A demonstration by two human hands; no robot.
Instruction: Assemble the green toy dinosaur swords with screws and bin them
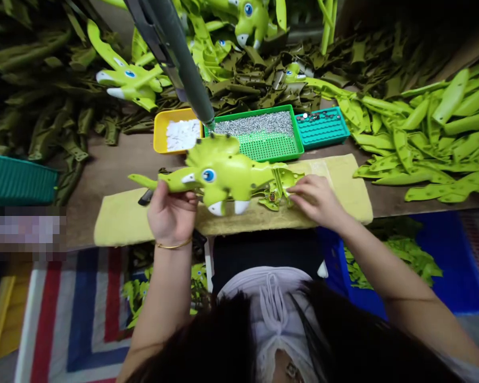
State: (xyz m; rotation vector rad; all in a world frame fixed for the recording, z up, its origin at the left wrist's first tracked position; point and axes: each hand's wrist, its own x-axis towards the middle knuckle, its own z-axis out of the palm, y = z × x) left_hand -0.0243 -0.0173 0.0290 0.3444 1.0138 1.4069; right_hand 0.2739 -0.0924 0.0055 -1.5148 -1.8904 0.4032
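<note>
Right now the toy dinosaur (219,175) lies crosswise in front of you, its long axis running left to right along the yellow foam pad (343,197) on the desk (80,223), its horned face turned toward you and its blue eye up. Your left grip (171,213) is closed around the body just behind the narrow tapered end, fingers curled over the green plastic, so that end is nearer your left arm. Your right grip (315,199) sits toward the other end, fingers spread and resting on the open inner frame (279,186), pinching nothing that you can make out. Just beyond the toy, the electric screwdriver (187,69) hangs with its tip at the edge of the green tray (263,146) of screws (255,123), between a yellow tray (159,133) and a teal tray (323,127).
</note>
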